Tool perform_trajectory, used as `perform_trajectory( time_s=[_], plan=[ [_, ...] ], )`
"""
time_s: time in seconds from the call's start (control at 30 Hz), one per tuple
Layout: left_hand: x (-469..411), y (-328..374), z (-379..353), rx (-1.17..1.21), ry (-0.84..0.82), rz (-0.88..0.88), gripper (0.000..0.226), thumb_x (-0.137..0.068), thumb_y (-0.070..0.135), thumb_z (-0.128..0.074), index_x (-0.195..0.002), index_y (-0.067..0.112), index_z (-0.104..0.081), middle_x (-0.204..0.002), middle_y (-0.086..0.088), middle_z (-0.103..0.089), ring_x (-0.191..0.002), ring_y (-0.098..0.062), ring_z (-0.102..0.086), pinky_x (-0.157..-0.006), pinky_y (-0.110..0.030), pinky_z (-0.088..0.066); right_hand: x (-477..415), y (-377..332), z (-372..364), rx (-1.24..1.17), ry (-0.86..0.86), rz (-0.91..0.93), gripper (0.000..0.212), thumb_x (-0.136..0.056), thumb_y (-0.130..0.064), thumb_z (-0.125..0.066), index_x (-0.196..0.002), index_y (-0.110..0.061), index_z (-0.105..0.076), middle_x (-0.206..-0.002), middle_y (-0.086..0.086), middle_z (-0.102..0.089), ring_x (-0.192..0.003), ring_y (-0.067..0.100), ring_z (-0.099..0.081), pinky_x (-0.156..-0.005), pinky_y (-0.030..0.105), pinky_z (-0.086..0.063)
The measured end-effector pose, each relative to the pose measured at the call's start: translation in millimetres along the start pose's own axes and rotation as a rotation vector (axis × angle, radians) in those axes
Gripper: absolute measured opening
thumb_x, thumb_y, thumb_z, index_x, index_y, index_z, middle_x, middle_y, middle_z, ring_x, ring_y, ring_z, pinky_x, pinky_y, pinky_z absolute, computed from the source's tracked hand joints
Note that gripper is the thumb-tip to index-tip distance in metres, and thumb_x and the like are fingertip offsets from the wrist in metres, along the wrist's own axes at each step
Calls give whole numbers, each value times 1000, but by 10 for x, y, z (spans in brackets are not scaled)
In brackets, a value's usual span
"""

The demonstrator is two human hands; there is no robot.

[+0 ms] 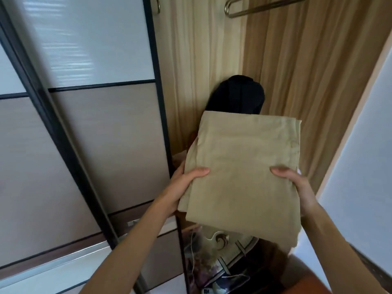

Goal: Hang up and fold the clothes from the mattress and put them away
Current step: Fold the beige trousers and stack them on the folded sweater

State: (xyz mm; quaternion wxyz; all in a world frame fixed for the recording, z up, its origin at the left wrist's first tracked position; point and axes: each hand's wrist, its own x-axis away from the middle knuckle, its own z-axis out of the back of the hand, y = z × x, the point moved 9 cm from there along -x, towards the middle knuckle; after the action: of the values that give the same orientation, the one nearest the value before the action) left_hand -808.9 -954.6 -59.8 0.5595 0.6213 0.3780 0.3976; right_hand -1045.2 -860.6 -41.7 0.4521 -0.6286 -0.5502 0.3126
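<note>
We held the folded beige garment (239, 166) flat, its long axis running near to far. Our left hand (186, 179) and right hand (292, 181) gripped its near sides, thumbs on top.

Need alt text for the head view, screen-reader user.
The left hand and right hand hold a folded beige cloth by its near sides, thumbs on top. A dark garment shows beyond it; a sliding door stands at left.

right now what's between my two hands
The folded beige garment: left hand and right hand grip its opposite edges, thumbs on top, bare cloth between them. The head view shows it.
</note>
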Motion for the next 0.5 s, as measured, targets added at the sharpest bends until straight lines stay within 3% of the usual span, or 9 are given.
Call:
perform_trajectory(
  time_s=[0.07,0.13,0.2,0.27,0.33,0.43,0.5],
  plan=[
    [-22,13,53,-6,57,-41,97,-67,43,-82,-149,44,-31,-129,7,-62,-114,-15,-63,-98,-39,-51,-176,-28,-47,30,15,25,33,-80,-17,-64,-112,-13,-67,-85,8,-74,-68,22,-72,-62,34,-56],
    [-9,-12,110,-12,125,-66,108,-67,44,-82,-152,50,-17,-136,9,-54,-119,-13,-58,-105,-42,-46,-308,-82,-87,55,7,52,50,-73,-19,-71,-122,-17,-65,-96,11,-74,-72,23,-72,-60,34,-57],
    [13,-70,188,-19,178,-67,113,-67,46,-81,-153,51,-9,-140,9,-50,-121,-10,-54,-107,-41,-44,-390,-195,-188,115,-36,107,42,-81,-10,-69,-120,-23,-66,-98,9,-75,-74,22,-72,-60,33,-58],
    [23,-95,280,-18,232,-72,111,-67,44,-80,-153,50,-10,-135,12,-52,-116,-6,-55,-97,-32,-47,-505,-187,-288,111,-100,71,31,-89,-4,-58,-92,-29,-75,-75,0,-76,-60,13,-71,-48,25,-57],
    [8,-61,375,-13,306,-86,110,-66,41,-80,-153,49,-14,-133,12,-53,-115,-6,-56,-97,-32,-48,-635,-65,-378,83,-123,-40,36,-93,-7,-53,-72,-27,-75,-57,-4,-71,-47,10,-67,-44,23,-55],
    [-22,38,522,-10,416,-88,110,-64,44,-82,-154,45,-18,-136,9,-53,-118,-10,-56,-106,-39,-45,-999,104,-485,69,-197,-140,14,-92,-13,-53,-98,-15,-66,-61,-2,-72,-51,12,-69,-59,33,-51],
    [-24,112,617,-19,488,-81,107,-68,48,-84,-154,41,-21,-136,8,-53,-116,-10,-57,-100,-34,-47,-1241,144,-567,77,-242,-153,25,-81,-18,-65,-104,-9,-66,-69,1,-74,-57,15,-71,-65,36,-47]
  ],
)
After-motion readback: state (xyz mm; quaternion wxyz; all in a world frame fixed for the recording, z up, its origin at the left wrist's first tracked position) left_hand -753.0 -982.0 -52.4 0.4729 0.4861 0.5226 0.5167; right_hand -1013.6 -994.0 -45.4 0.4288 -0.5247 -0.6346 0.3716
